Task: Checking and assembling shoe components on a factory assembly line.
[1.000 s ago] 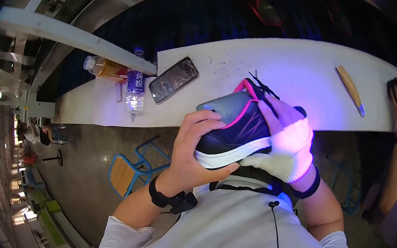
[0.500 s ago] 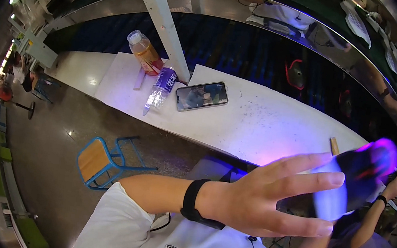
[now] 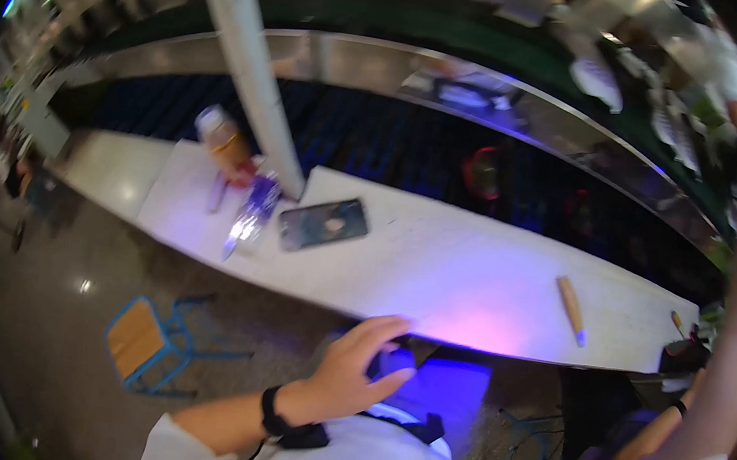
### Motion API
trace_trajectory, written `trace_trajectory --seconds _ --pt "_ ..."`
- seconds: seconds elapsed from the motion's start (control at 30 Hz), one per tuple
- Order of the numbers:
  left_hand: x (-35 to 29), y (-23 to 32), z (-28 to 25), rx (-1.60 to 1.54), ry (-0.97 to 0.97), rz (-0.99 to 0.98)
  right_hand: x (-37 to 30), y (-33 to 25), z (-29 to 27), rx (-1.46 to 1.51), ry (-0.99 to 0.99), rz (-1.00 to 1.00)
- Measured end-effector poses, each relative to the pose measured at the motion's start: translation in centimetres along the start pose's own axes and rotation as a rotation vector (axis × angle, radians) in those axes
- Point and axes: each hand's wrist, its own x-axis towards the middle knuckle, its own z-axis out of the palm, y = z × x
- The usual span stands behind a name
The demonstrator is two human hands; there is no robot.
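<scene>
My left hand [image 3: 358, 368], with a black band at its wrist, is raised in front of my body near the bench's front edge. Its thumb and fingers are apart, with nothing visible between them. My right arm stretches far up to the right. At its end, my right hand [image 3: 726, 72] looks covered by a white glove with a red edge. It is beside pale hanging pieces [image 3: 666, 129] above the green upper belt. Blur hides its fingers and anything in them. A wooden-handled tool [image 3: 570, 308] lies on the white bench [image 3: 400, 275].
A phone [image 3: 325, 224], a clear bottle with purple label [image 3: 253, 207] and an amber drink bottle [image 3: 224, 143] are left on the bench. A post [image 3: 255, 69] rises behind them. Red-edged dark shoes [image 3: 483, 172] sit beyond. A stool [image 3: 139, 337] stands lower left; another person's arm [image 3: 641, 447] shows lower right.
My right arm has swung up and far to the right. My left hand has dropped back left. The blurred dark item near my hands is no longer visible there. The view has shifted.
</scene>
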Motion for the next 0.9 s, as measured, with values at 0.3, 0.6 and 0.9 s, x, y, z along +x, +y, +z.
trace_trajectory --seconds 0.3,0.6,0.9 --pt "-0.2 -3.4 -1.5 -0.111 0.189 -0.227 -6.4 -2.5 11.1 0.115 0.174 -0.145" --pt "26.0 -12.4 8.3 0.328 0.199 -0.109 -9.3 -3.3 17.9 0.582 -0.377 0.029" --pt "41.6 -18.9 14.8 0.159 0.485 -1.052 -8.9 -0.9 20.9 0.725 -0.244 0.077"
